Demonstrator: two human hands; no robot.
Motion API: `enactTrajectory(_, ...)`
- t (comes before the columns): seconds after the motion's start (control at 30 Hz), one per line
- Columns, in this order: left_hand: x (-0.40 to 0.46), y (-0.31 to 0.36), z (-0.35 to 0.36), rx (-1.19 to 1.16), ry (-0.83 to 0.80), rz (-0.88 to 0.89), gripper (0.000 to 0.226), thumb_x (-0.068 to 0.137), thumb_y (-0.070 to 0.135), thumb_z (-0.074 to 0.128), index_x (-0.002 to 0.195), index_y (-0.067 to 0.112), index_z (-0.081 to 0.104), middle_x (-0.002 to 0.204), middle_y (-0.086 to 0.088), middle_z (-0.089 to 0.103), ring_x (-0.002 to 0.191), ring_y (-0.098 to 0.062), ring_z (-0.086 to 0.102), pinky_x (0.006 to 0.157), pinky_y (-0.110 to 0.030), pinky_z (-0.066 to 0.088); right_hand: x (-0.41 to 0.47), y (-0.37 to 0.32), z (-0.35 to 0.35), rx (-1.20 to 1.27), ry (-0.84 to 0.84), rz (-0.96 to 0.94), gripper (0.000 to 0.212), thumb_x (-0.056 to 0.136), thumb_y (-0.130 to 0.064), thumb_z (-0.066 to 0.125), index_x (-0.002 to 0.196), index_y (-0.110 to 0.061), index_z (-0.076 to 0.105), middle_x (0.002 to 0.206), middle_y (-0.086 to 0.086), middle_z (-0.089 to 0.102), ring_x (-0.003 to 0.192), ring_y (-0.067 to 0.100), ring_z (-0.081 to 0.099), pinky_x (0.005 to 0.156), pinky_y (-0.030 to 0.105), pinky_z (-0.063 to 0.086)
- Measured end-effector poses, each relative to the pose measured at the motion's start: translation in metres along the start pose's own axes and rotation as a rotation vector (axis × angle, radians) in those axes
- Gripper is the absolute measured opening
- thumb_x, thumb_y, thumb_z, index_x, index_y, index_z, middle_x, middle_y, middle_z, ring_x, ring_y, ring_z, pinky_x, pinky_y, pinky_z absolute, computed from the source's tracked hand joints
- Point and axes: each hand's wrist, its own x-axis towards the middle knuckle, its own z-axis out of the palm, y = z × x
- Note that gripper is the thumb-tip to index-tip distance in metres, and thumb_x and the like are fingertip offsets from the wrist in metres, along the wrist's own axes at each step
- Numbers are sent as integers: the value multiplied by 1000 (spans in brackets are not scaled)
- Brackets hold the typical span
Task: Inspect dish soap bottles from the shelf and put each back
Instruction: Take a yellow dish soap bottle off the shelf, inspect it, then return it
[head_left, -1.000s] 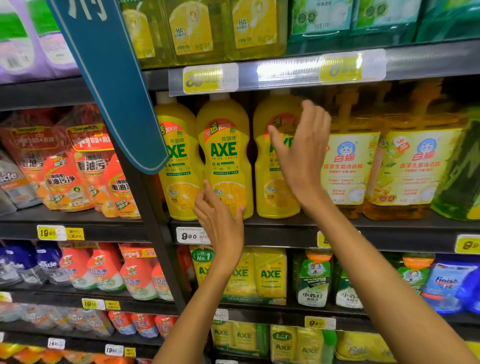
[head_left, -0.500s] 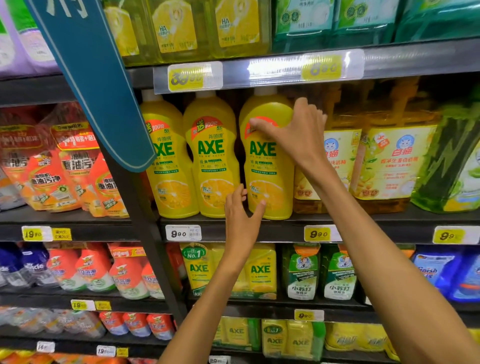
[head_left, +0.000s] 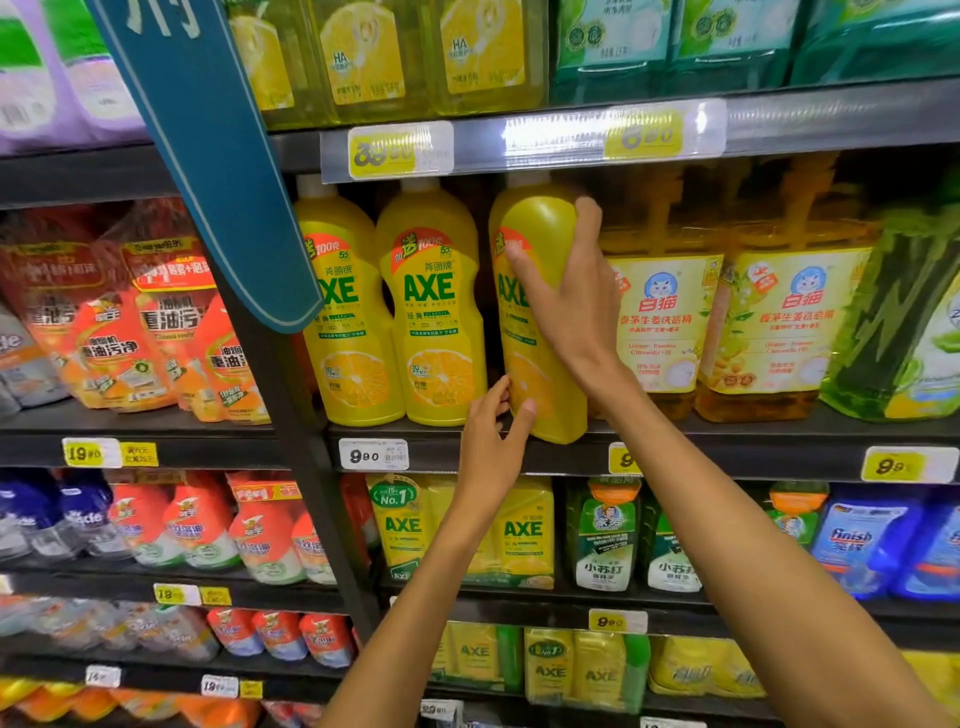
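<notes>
Gripped item: yellow AXE dish soap bottle (head_left: 537, 291), third from the left in its row, held at the upper body by the right hand (head_left: 571, 306); thumb across the front label, fingers wrapped over the right shoulder of the bottle. Left hand (head_left: 493, 441) at the bottle's lower left corner, thumb and fingertips lightly pinching the base edge. Bottle position: tilted, top leaning left toward its neighbours, base projecting over the front lip of the middle shelf (head_left: 753, 447), turned so the label faces partly left.

Adjacent stock, same shelf:
- two upright AXE bottles (head_left: 431, 306) just left of the held one, labels facing front, lemon graphic at the bottom;
- amber pump bottles (head_left: 795, 322) with cat-logo labels to the right, directly behind the right hand and wrist;
- a green pack (head_left: 898, 322) at the far right.

Shelf edge: white price tag (head_left: 373, 455) reading 9.90 below the upright AXE pair; yellow tags further right, one partly hidden by the right forearm.

Other bays:
- orange-red refill pouches (head_left: 145, 332) on the left section;
- a teal hanging sign (head_left: 208, 156) slanting across the upright post;
- clear yellow bottles (head_left: 363, 57) on the shelf above;
- AXE refill packs (head_left: 519, 530) on the shelf below, partly behind the left forearm.
</notes>
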Motion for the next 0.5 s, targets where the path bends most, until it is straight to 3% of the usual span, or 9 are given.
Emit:
enactTrajectory(0.1,-7,2,-11,-101,2,-46,50,93,29,57,138,12,44,135,-4,52,115,-8,52,82,-4,44,-2,4,-11,154,45,70,69,92,-46,58,145,-15,27,121,2,60,107,26,62,91,47,50)
enactTrajectory(0.2,-21,8,-26,-255,-95,-85,50,81,52,62,124,26,56,128,1,61,108,0,61,78,-8,49,-7,7,-24,362,55,158,61,92,-41,62,142,-20,34,108,-19,57,95,-1,61,86,27,53)
enactTrajectory(0.27,-34,12,-34,-362,-214,-131,58,73,64,65,118,29,58,122,1,66,107,-5,64,85,-20,53,-13,6,-31,552,17,246,50,91,-38,64,135,-26,43,113,-11,62,99,4,65,85,29,56)
enactTrajectory(0.33,-46,14,-34,-495,-291,-206,64,67,60,72,118,23,60,117,-1,69,107,-14,66,83,-27,55,-19,4,-37,704,-59,332,40,90,-35,66,125,-30,49,114,1,67,98,14,69,81,35,59)
enactTrajectory(0.43,-63,18,-30,-591,-252,-208,48,67,50,76,105,22,68,105,-3,74,98,-18,70,71,-26,57,-26,-2,-44,840,-159,416,39,89,-31,67,125,-28,52,114,10,69,98,22,71,80,41,59)
enactTrajectory(0.5,-68,20,-32,-638,-235,-216,52,65,49,77,107,21,66,102,-3,74,95,-18,71,68,-26,57,-26,-5,-48,938,-234,463,46,92,-33,61,133,-17,50,121,15,66,108,28,67,92,48,54)
